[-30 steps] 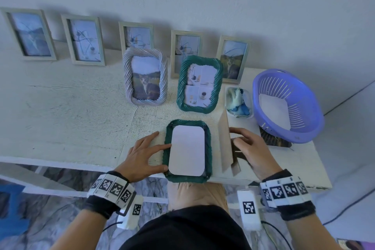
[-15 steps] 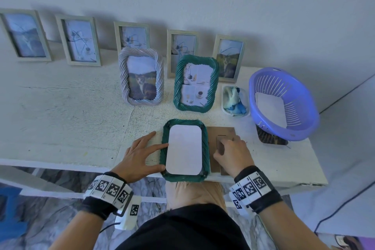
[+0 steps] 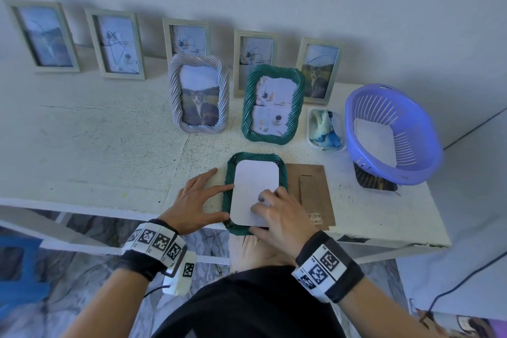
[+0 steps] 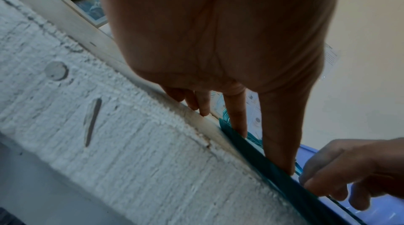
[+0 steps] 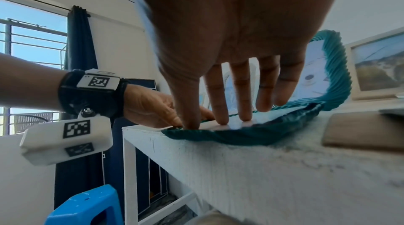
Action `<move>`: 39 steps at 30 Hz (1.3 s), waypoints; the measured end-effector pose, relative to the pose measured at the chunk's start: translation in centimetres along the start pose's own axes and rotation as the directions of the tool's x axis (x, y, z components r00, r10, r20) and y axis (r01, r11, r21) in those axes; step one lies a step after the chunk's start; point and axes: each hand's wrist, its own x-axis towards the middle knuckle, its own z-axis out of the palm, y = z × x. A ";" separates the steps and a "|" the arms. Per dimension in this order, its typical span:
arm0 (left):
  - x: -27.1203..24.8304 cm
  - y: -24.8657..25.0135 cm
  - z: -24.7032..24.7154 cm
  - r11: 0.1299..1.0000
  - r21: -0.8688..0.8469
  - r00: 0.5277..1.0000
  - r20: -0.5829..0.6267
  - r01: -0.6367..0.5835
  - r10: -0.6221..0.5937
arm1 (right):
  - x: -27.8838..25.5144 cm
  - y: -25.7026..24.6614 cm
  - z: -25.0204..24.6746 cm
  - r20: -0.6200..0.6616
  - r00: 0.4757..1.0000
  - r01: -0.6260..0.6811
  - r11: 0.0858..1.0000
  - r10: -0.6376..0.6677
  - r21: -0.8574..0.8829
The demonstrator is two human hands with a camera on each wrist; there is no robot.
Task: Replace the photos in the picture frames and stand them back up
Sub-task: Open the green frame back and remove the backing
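Fingers (image 5: 220, 107) of right hand (image 3: 282, 217) straight and spread, tips pressing down on white photo back (image 3: 253, 186) inside green frame (image 3: 227, 195); nothing gripped. Left hand (image 3: 196, 203) flat, fingers extended, index and thumb against frame's left edge, holding it steady, not curled round it. Frame lies face down at near edge of table (image 3: 109, 145), between both hands. Brown backing board (image 3: 315, 189) lies flat just right of frame, touching or nearly touching its rim.

Step, as judged: photo swap in this frame, backing already off, photo exposed. Can't tell whether this sheet is the old one about to be lifted or the new one being seated. Next move likely needs either a fingertip pinch on a photo edge or a slide-over of the backing board, left hand bracing.

Hidden: photo's near right corner under right hand; printed side faces down, unseen. Left wrist view mostly palm, frame seen only as thin green edge. Purple basket (image 3: 411, 151) holds pale sheets, content unreadable; a dark item under its near rim is partly covered.
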 end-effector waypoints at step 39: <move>0.0 -0.2 -0.1 0.997 0.071 1.000 0.012 -0.030 0.029 | -2.1 0.5 -2.2 -0.371 0.921 -0.084 0.990 0.121 0.114</move>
